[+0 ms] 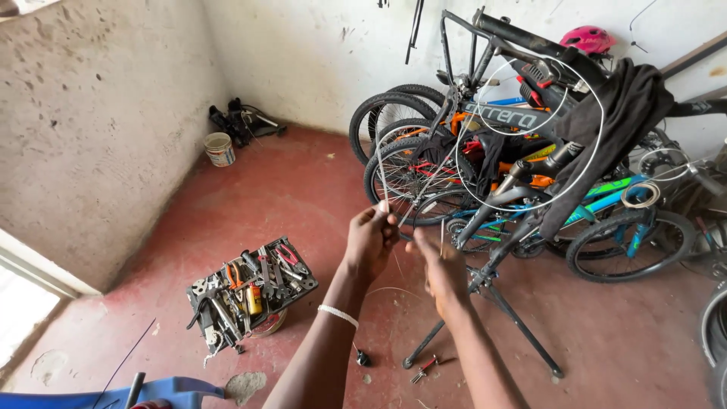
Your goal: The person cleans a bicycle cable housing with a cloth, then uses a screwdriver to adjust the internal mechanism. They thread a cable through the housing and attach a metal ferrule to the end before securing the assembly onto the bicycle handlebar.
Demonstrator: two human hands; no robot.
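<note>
Cable-handling step in hand: thin silver steel cable, looped wide before the black bicycle on the repair stand, pinched in closed left grip and right grip; next move likely calling for steady tension, avoiding kinks.

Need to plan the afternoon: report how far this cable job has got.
Done: bike clamped on the repair stand, tools laid out in the tray. In hand: left hand and right hand pinch a thin wire cable looping loose over the frame. Left: the cable's routing isn't visibly finished.
</note>
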